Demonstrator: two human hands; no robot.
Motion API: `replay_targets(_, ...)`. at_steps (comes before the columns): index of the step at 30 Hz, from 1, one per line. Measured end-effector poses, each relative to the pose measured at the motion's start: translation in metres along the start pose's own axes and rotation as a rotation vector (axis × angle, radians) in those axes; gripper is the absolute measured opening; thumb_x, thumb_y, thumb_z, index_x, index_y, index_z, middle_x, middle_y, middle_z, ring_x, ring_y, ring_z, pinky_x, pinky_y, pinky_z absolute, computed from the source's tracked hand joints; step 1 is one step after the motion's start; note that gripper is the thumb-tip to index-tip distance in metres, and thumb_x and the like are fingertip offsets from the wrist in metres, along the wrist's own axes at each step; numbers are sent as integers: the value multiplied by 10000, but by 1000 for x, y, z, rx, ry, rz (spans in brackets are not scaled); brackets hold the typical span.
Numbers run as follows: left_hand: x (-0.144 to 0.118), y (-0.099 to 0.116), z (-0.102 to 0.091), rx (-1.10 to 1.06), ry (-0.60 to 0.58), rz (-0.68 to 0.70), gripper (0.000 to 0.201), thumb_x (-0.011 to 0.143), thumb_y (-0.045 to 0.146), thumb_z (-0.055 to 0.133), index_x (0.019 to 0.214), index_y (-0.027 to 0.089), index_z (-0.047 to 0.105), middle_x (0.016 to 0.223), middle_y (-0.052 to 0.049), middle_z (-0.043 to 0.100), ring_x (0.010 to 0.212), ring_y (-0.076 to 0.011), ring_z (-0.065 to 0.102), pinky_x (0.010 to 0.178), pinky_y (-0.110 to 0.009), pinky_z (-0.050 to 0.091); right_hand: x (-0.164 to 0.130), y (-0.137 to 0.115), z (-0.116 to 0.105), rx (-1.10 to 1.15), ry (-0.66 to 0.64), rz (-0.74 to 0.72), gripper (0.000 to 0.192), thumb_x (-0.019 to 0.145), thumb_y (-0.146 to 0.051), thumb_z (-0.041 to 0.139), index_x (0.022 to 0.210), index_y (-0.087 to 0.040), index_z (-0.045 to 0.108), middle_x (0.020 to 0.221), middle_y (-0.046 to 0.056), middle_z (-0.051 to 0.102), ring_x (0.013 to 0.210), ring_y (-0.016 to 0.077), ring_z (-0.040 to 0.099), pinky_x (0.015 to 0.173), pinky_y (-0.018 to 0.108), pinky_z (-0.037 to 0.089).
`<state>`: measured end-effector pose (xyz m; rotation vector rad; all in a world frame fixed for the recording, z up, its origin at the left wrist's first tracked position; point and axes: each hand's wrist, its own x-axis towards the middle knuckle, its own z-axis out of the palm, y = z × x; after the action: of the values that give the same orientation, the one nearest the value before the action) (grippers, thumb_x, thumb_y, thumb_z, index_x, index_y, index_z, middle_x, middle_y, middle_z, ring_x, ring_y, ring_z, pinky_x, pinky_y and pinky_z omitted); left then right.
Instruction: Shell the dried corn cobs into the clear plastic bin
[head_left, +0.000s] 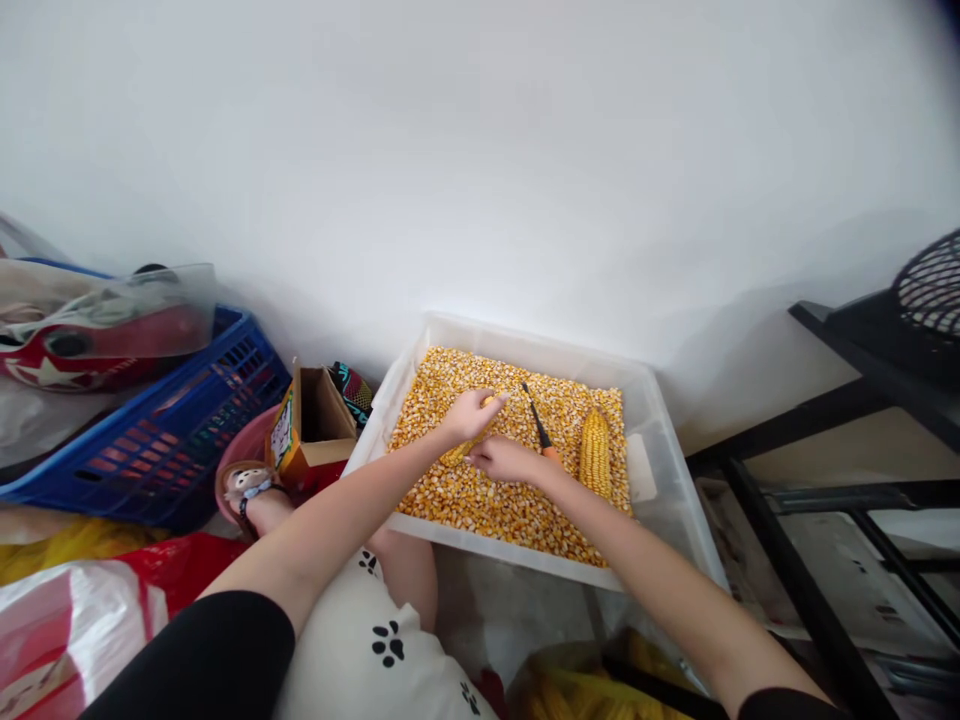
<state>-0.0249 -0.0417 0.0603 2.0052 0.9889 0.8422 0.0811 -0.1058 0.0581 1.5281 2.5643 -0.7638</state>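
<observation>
In the head view, a clear plastic tub (pixel 660 420) stands on the floor against a white wall (pixel 480 150), and loose yellow corn kernels (pixel 480 500) cover its bottom. The left hand (pixel 471 412) is over the middle of the tub, closer to its far edge, and its fingers are closed around a corn cob (pixel 459 452), which lies slanted and partly hidden under the hand. The right hand (pixel 508 460) is just beside it, closer to the near edge of the tub; it is closed on a tool with an orange handle (pixel 550 453) and a dark thin shaft (pixel 535 417) that points toward the far edge. It looks like a screwdriver, but the view is too small to be sure. The two hands almost touch each other at the cob. A second, full corn cob (pixel 595 452) lies on the kernels close to the right edge of the tub, apart from both hands.

At the left of the tub there is a small open cardboard box (pixel 319 420), and further left a blue plastic basket (pixel 172 430) with bags inside. A foot in a sandal (pixel 251 490) rests near the pink basin (pixel 247 445). At the right side stands a black metal frame (pixel 810 600).
</observation>
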Motion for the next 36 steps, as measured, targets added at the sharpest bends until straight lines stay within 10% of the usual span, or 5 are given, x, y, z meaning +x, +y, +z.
replay_targets(36, 2, -9, 1, -10, -15, 20, 335, 790, 382, 336, 552, 164, 424, 507, 38, 388, 520, -97, 370, 512, -228, 261, 4, -7, -10, -302, -20, -149, 281, 835, -287, 379, 788, -148, 619, 746, 110, 648, 643, 185, 569, 552, 255, 341)
